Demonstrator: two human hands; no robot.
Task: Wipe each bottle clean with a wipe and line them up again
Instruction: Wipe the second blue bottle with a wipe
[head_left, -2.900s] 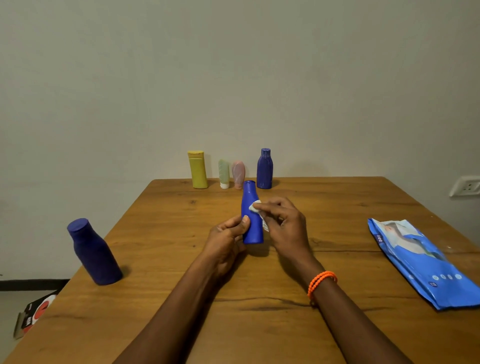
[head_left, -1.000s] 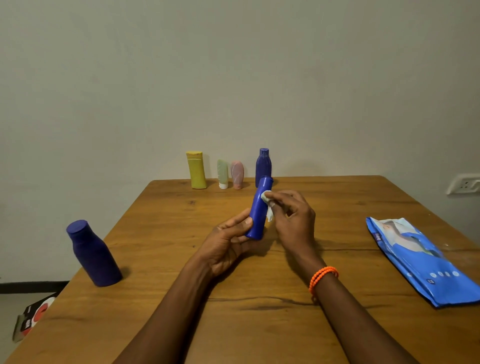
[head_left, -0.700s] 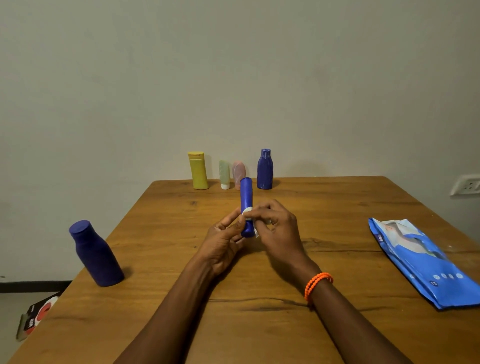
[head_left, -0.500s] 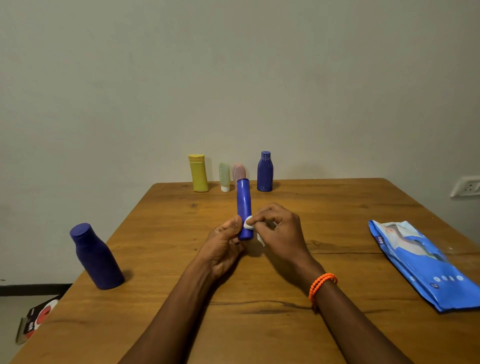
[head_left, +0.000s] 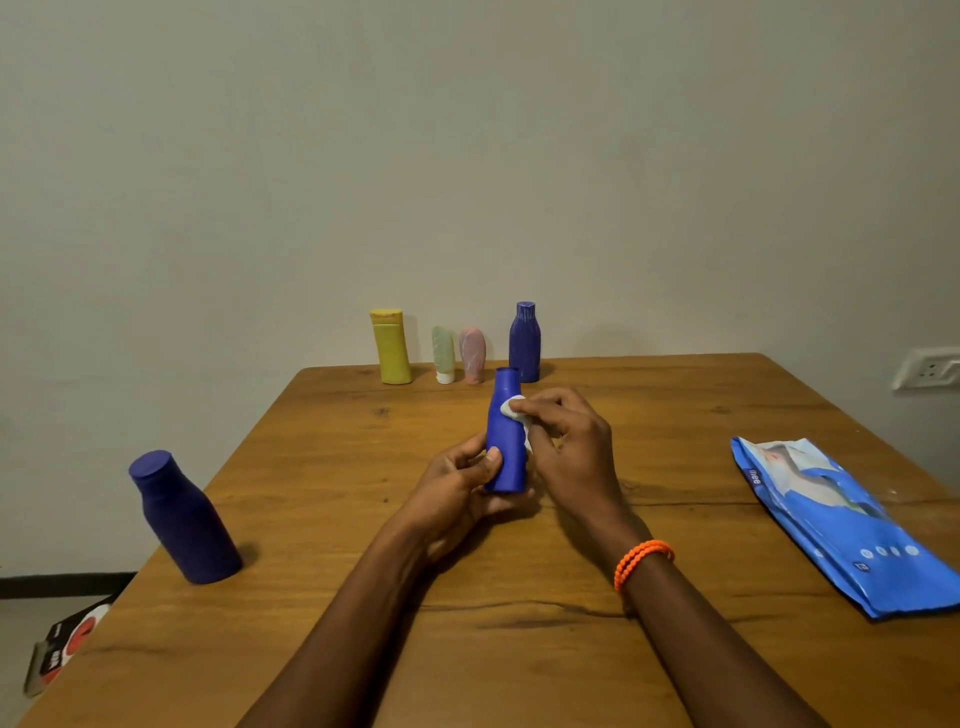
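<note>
My left hand (head_left: 457, 486) grips the lower part of a slim blue bottle (head_left: 505, 441), held upright over the middle of the wooden table (head_left: 519, 649). My right hand (head_left: 566, 447) pinches a small white wipe (head_left: 514, 406) against the bottle's neck. Along the far edge stand a yellow bottle (head_left: 390, 347), a pale green tube (head_left: 443, 354), a pink tube (head_left: 472, 354) and a dark blue bottle (head_left: 524, 343) in a row. A larger dark blue bottle (head_left: 182, 519) stands alone near the table's left edge.
A blue pack of wipes (head_left: 836, 525) lies flat at the right side of the table. A wall socket (head_left: 927, 368) sits on the wall at the right. A red and black packet (head_left: 62, 649) lies on the floor to the left.
My left hand has turned and tilted the slim blue bottle while my right hand slid the wipe up from its lower body to its neck.
</note>
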